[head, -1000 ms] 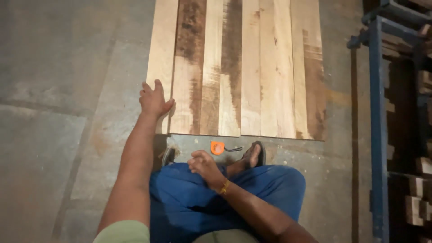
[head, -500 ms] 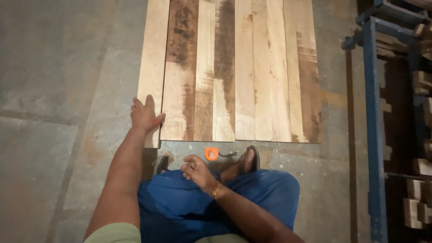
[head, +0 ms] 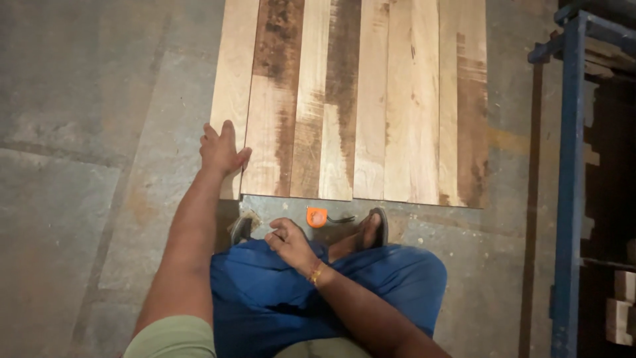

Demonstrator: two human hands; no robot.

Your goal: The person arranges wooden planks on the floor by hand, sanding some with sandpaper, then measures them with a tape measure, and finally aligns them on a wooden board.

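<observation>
I see the left hand (head: 222, 149) lying flat, fingers spread, on the near left corner of the outermost plank (head: 233, 99); it presses on the wood and grips nothing. That plank is the leftmost of a row of planks (head: 371, 99) laid side by side on the concrete floor (head: 86, 132), their near ends roughly level. The right hand (head: 288, 242) rests on the knee of the blue trousers (head: 265, 298), fingers loosely curled; I cannot tell whether it has hold of anything. A small orange tape measure (head: 317, 217) lies on the floor just beyond that hand, between the near ends of the planks and the sandalled foot (head: 371, 229). A blue metal rack (head: 570, 166) stands along the right edge of the floor, well apart from both hands, with wood pieces (head: 619, 311) stacked behind it.
</observation>
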